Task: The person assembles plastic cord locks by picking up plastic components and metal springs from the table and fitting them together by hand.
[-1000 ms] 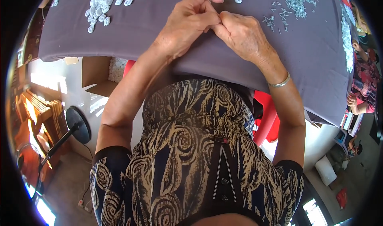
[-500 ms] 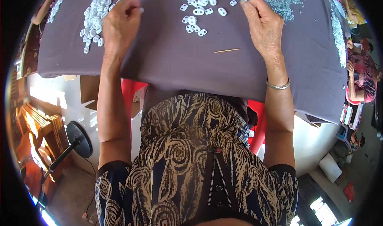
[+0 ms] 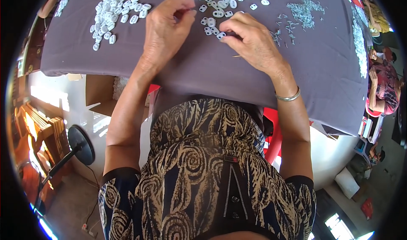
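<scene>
My left hand (image 3: pixel 171 26) is over the table, between two groups of small white pieces, with its fingers curled and the tips closed together; whatever is in them is hidden. My right hand (image 3: pixel 252 43) pinches a small white oval piece with two dark holes (image 3: pixel 221 35) at the near end of the middle group. More two-holed white pieces (image 3: pixel 218 13) lie loosely beyond it. To the left is a heap of white oval pieces (image 3: pixel 106 17). Small silvery metal bits (image 3: pixel 306 12), like screws or pins, are piled right of my right hand, several strewn nearer it.
A thin wooden stick (image 3: pixel 236 56) lies partly under my right hand. The dark tablecloth (image 3: pixel 203 74) drapes over the near edge. More pale pieces line the far left (image 3: pixel 63 3) and right edge (image 3: pixel 359 45). Other people (image 3: pixel 383 83) sit at right. An open cardboard box (image 3: pixel 99 91) stands below left.
My left hand has moved right, away from the left heap. My right hand has come left and nearer, onto a two-holed piece. Some metal bits now lie spread out from their pile toward me.
</scene>
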The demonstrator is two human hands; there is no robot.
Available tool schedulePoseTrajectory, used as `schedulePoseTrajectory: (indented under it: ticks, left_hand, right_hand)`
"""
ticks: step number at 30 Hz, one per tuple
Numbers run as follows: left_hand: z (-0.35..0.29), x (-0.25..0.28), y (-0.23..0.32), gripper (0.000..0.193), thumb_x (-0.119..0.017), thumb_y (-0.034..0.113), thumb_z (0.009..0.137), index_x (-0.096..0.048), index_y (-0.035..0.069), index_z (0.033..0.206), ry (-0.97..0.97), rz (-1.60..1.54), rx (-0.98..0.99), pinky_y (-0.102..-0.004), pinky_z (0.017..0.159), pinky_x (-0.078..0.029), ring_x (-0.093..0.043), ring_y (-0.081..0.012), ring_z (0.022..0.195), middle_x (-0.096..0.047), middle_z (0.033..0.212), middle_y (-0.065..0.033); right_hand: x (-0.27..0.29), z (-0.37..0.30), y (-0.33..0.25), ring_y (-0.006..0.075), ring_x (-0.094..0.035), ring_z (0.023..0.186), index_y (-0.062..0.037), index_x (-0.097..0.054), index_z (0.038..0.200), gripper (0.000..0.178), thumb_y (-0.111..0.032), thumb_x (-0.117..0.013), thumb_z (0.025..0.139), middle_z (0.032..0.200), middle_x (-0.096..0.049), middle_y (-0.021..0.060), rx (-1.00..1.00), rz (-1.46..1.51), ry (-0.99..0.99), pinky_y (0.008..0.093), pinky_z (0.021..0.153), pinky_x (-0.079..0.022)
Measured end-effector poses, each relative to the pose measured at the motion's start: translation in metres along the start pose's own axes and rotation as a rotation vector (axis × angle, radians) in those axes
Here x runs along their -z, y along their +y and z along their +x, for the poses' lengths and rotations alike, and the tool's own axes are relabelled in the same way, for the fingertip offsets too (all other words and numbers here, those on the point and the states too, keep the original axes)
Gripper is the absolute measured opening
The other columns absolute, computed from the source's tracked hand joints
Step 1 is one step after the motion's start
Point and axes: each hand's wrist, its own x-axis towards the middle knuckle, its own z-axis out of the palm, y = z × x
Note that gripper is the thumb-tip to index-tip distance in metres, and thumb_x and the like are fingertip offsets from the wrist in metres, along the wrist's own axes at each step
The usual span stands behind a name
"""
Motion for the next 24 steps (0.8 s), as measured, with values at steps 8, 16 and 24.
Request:
schedulePoseTrajectory:
  ticks: [8,16,24]
  left_hand:
    - [-0.01,-0.009,0.009,0.015,-0.064,0.001,0.078,-0.064,0.002,0.093,-0.105,-0.076,0.049,-0.027,0.063,-0.05,-0.063,-0.016,0.069,-0.066,0.08,-0.0084]
    - [-0.018,-0.02,0.02,0.03,-0.065,-0.002,0.077,-0.06,0.005,0.106,-0.212,-0.154,-0.017,-0.0257,0.059,-0.048,-0.058,-0.0121,0.064,-0.065,0.08,-0.0067]
    - [-0.021,-0.023,0.029,0.029,-0.063,-0.004,0.081,-0.059,0.005,0.108,-0.295,-0.362,0.107,-0.0205,0.059,-0.045,-0.052,-0.0043,0.066,-0.061,0.074,0.0001]
  right_hand:
    - [-0.001,-0.001,0.004,0.0263,-0.055,0.071,-0.0011,-0.055,0.083,0.013,-0.01,-0.064,0.08,0.077,-0.053,0.0083,0.017,-0.079,-0.01,0.0378,0.065,-0.045]
    - [0.004,-0.001,0.004,0.0156,-0.051,0.064,-0.0004,-0.058,0.086,0.011,-0.011,-0.062,0.085,0.073,-0.054,0.0042,-0.101,0.087,0.009,0.0293,0.06,-0.042]
    - [0.015,-0.001,0.0,0.0042,-0.045,0.067,-0.0013,-0.061,0.089,0.015,-0.016,-0.062,0.089,0.074,-0.054,-0.0048,-0.338,0.394,-0.121,0.021,0.058,-0.038]
